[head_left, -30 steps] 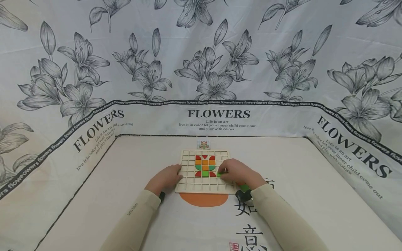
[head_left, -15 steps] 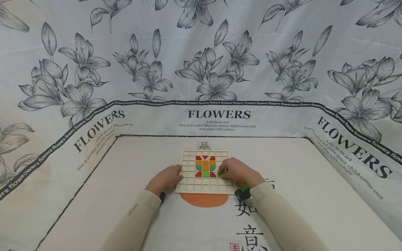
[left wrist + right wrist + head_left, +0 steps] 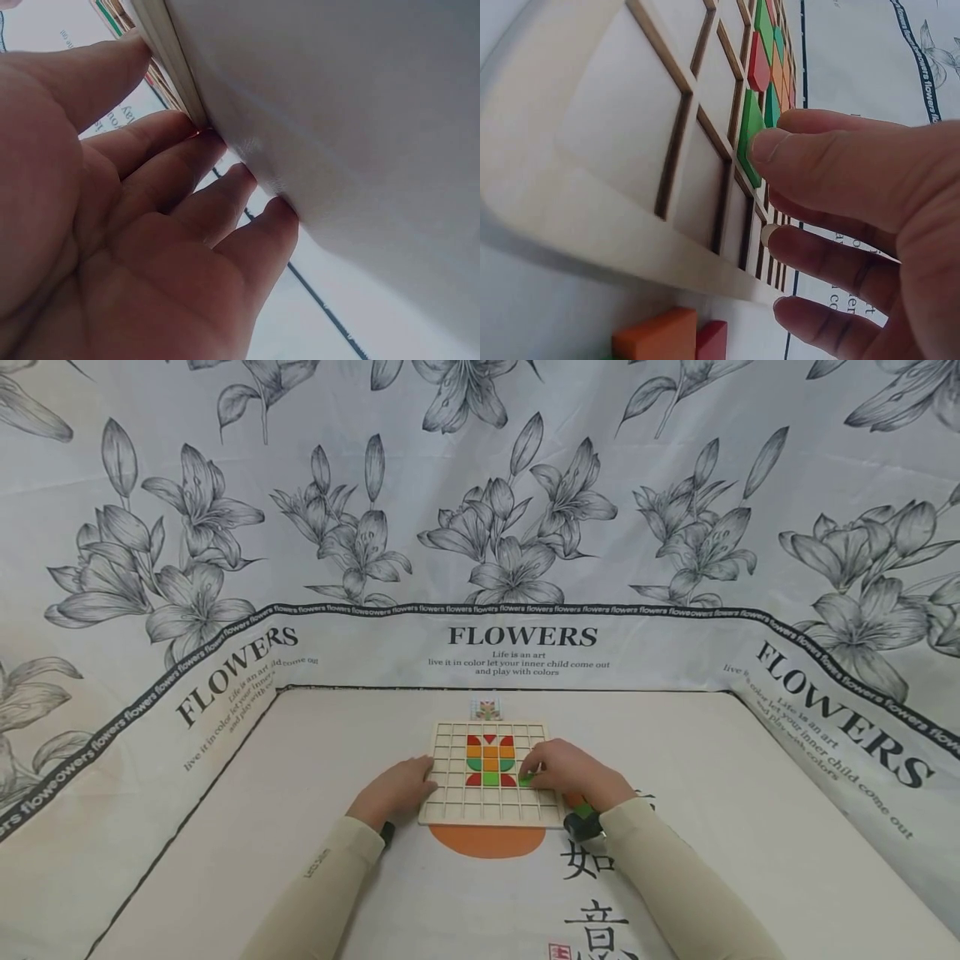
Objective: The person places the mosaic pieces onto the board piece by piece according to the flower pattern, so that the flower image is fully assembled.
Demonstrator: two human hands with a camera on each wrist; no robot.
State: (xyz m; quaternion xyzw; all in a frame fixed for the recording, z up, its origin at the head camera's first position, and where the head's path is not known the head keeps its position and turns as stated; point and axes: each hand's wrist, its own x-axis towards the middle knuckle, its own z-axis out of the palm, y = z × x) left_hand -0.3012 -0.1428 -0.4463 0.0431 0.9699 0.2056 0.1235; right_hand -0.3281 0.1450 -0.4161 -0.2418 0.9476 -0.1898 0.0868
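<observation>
Pinching the green tile (image 3: 748,131) with the right hand (image 3: 567,770) at the grid board (image 3: 487,808), beside a red piece (image 3: 508,780), apparently for aligning it carefully, and bracing the board's left edge with extended fingers of the left hand (image 3: 395,787), probably to prevent sliding on the table (image 3: 315,756).

On the flower-printed cloth (image 3: 517,560), the far panel reads "FLOWERS" over "Life is an art / live it in color let your inner child come out / and play with colors"; the left and right panels repeat it partly, and the black strip (image 3: 570,610) runs "flowers" over and over. Near right on the tabletop (image 3: 375,910) stand the black characters (image 3: 597,928) "如" and "意", one farther mostly hidden, beside a cut-off red seal (image 3: 559,952). The left sleeve's (image 3: 315,887) small lettering seems to say "Lets Slim".
</observation>
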